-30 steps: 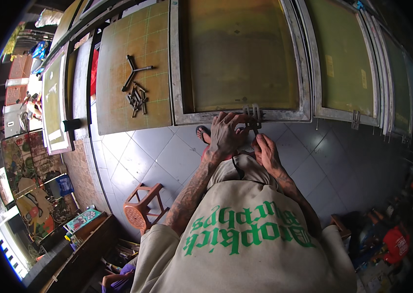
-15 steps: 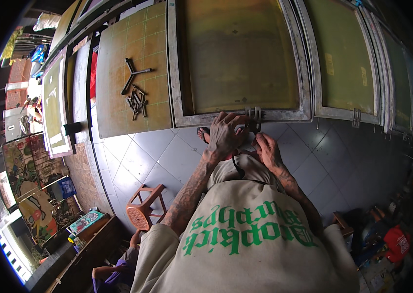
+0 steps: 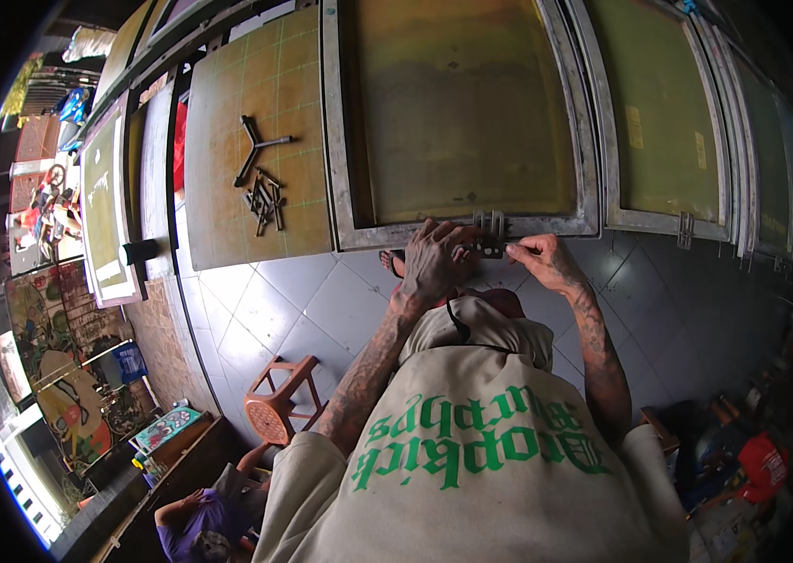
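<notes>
A screen-printing frame [image 3: 586, 141] with a grey metal rim and yellowish mesh lies in front of me. On its near edge sits a slotted metal bracket [image 3: 490, 225], with small holes in its lower part. My left hand [image 3: 429, 261] is closed at the bracket's left side, its fingers over the frame's edge and the thumb lower down. At the bracket's right side, my right hand [image 3: 549, 263] has thumb and forefinger pinched together. Whatever lies between those fingertips is too small to make out.
A board [image 3: 213, 188] with a green grid lies left of the frame, bearing a three-armed socket wrench [image 3: 254, 145] and several bolts [image 3: 267, 205]. More framed screens [image 3: 669, 141] stand at right. A brown plastic stool [image 3: 276, 403] and a person in purple [image 3: 195, 525] are at lower left.
My right hand has swung outward and up to the bracket's right side, and its elbow is farther from my body. My left hand stays nearly in place. The person in purple has shifted.
</notes>
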`<control>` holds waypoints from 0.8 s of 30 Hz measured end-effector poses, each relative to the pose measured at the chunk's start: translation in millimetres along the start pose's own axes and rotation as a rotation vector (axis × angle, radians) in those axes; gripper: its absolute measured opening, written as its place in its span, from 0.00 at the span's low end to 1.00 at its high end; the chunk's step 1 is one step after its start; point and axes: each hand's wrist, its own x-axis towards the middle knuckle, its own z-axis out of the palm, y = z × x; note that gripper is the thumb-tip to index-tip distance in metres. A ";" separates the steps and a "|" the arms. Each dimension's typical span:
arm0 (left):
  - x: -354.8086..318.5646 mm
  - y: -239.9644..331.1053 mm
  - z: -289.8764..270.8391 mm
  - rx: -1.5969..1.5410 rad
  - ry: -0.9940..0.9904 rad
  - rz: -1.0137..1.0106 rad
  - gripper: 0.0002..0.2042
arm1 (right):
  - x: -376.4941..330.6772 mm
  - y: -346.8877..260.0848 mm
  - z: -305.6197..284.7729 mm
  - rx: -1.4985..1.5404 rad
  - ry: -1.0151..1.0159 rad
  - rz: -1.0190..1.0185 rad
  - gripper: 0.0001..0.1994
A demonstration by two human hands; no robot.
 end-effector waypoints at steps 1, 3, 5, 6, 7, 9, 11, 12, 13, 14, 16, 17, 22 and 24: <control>0.0 -0.3 -0.3 -0.003 -0.007 -0.008 0.19 | 1.9 -6.1 -6.7 -0.025 -0.051 0.044 0.17; -0.7 -1.3 -0.9 -0.011 -0.021 -0.022 0.19 | 5.4 -15.3 -10.6 -0.076 -0.105 0.111 0.16; 0.0 -2.8 -0.5 -0.019 -0.026 -0.015 0.20 | 7.6 -24.5 -13.4 -0.096 -0.112 0.116 0.16; 0.3 -3.3 -0.7 -0.023 -0.028 -0.012 0.20 | 8.0 -29.8 -15.0 -0.090 -0.092 0.086 0.16; 0.3 -4.2 -0.3 -0.027 -0.027 -0.004 0.20 | 8.7 -32.1 -16.5 -0.084 -0.072 0.057 0.16; 0.9 -6.7 1.1 -0.034 -0.021 0.014 0.20 | 15.2 -29.2 -17.7 -0.125 -0.064 -0.016 0.16; -1.0 -7.6 2.3 -0.023 -0.015 0.012 0.20 | 20.2 -31.3 -23.9 -0.200 -0.097 -0.019 0.16; -1.9 -7.1 2.3 -0.019 -0.012 0.007 0.20 | 20.7 -41.8 -28.9 -0.253 -0.139 0.018 0.16; -1.4 -6.9 2.1 -0.022 -0.019 0.002 0.20 | 22.6 -48.7 -32.0 -0.306 -0.181 0.057 0.16; -0.6 -6.4 1.8 -0.026 -0.027 -0.002 0.20 | 26.6 -50.4 -34.0 -0.326 -0.194 0.074 0.16; -0.3 -5.3 2.1 -0.033 -0.030 -0.003 0.20 | 36.3 -58.9 -37.3 -0.360 -0.221 0.107 0.16; -0.8 -5.6 2.2 -0.035 -0.022 -0.001 0.21 | 42.1 -69.6 -40.6 -0.447 -0.272 0.159 0.15; 4.5 7.2 -6.3 -0.099 -0.019 -0.046 0.26 | 61.0 -105.5 -46.4 -0.704 -0.352 -0.053 0.10; 4.3 9.2 -7.7 -0.099 -0.012 -0.080 0.28 | 70.0 -110.2 -39.6 -0.822 -0.314 -0.226 0.07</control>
